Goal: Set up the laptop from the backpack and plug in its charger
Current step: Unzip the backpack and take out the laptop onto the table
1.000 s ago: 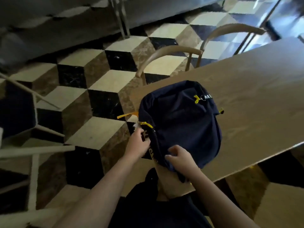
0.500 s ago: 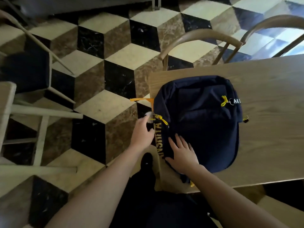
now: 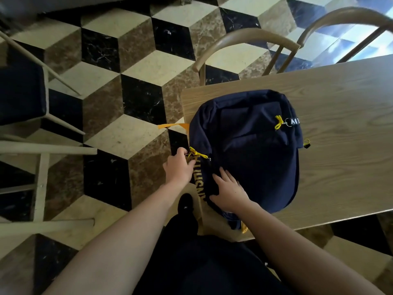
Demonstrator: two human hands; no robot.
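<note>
One backpack (image 3: 251,150), dark navy, lies flat on the corner of the wooden table (image 3: 340,116) in front of us, its near end hanging a little past the table's edge. We have both hands on it. Our left hand (image 3: 178,167) sits at the bag's left side with its fingers curled in toward a yellow zipper pull (image 3: 196,153); the fingertips are bunched at the cord, though we cannot tell for sure whether they pinch it or only touch it. Just right of those fingers runs a strip of yellow lettering (image 3: 198,184) down the bag's side. Our right hand (image 3: 230,191) lies flat on the near left part of the bag, fingers straight and slightly spread, pressing the cloth.

Beyond our right fingertips, across the bag's top, a second yellow pull (image 3: 278,123) lies beside a white logo (image 3: 294,121). A third small yellow pull (image 3: 306,143) shows at the bag's far right edge. An orange strap (image 3: 174,126) juts out from the bag beyond our left fingers, over the floor.

Farther out past the bag, two curved wooden chairs (image 3: 246,39) stand tucked at the table's far side. Left of our left hand spreads a floor (image 3: 127,71) of black, brown and cream cube-pattern tiles, with another pale wooden chair (image 3: 42,150) on it.
</note>
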